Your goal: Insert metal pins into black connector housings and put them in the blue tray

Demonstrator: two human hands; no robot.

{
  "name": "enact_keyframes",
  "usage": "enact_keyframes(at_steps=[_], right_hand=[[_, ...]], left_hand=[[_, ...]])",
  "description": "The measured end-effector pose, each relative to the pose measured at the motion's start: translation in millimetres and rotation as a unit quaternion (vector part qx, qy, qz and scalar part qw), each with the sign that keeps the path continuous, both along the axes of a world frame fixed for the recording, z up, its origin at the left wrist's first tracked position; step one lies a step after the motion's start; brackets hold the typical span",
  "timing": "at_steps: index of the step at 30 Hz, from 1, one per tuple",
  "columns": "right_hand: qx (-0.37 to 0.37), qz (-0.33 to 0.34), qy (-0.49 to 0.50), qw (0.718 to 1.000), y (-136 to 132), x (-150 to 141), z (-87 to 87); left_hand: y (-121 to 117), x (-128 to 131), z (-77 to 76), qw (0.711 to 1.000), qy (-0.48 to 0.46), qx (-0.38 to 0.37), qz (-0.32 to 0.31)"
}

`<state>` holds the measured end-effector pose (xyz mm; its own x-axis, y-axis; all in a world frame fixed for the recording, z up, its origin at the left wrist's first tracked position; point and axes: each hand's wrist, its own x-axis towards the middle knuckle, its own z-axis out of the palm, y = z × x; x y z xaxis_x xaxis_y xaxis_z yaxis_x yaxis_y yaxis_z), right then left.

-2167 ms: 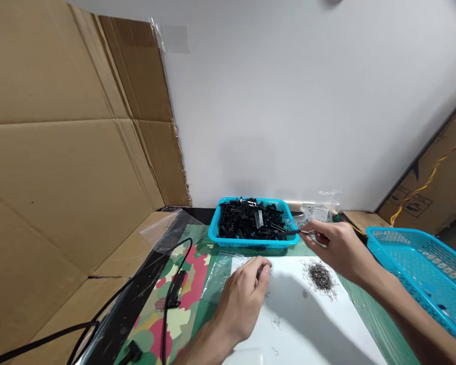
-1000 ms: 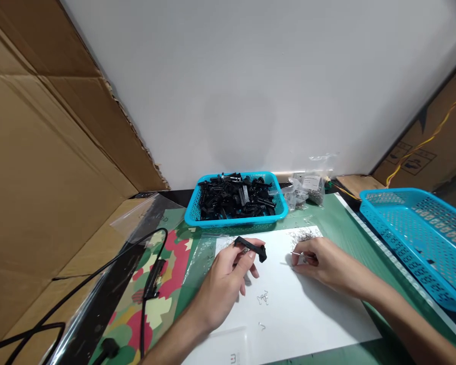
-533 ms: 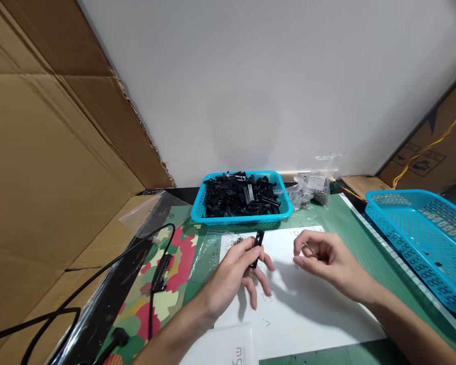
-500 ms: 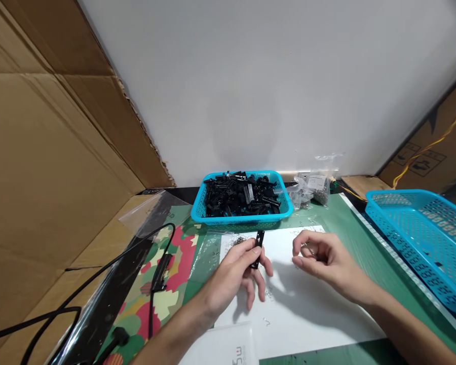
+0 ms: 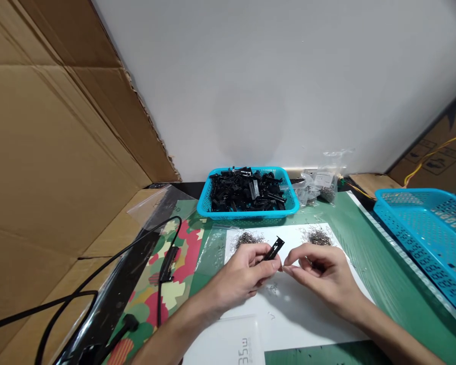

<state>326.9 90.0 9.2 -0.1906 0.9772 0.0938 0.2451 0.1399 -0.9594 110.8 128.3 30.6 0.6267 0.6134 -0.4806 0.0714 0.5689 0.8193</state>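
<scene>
My left hand is closed around a slim black plastic part, whose slotted end points up and away. Close beside it, my right hand pinches with thumb and forefinger near the part's lower end. Whatever sits in that pinch is too small to make out. Both hands are over a white sheet. Behind the left hand lies a pile of tiny metal pieces, and a second metal pile lies behind the right hand.
A blue basket full of black parts stands at the back, with plastic bags of small metal pieces beside it. Another blue basket is on the right. A black cable runs along the left. A white box lies in front.
My hands have come together from apart. The left hand has turned, tilting the black part toward the right, and its fingers have curled in. The view has shifted slightly.
</scene>
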Motion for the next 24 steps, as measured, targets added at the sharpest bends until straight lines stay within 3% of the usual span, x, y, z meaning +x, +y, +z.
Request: enact_keyframes(at_steps=[14,24], right_hand=[[0.004,0.014,-0.027,1.000,2.1,-1.1,1.3],[0.034,0.024,-0.036,0.998,0.6,0.6,-0.4]], left_hand=[[1.3,-1.0,-2.4,0.999,-0.005,0.029,-0.015],[0.7,0.8,-0.2,1.000,0.010,0.000,-0.016]])
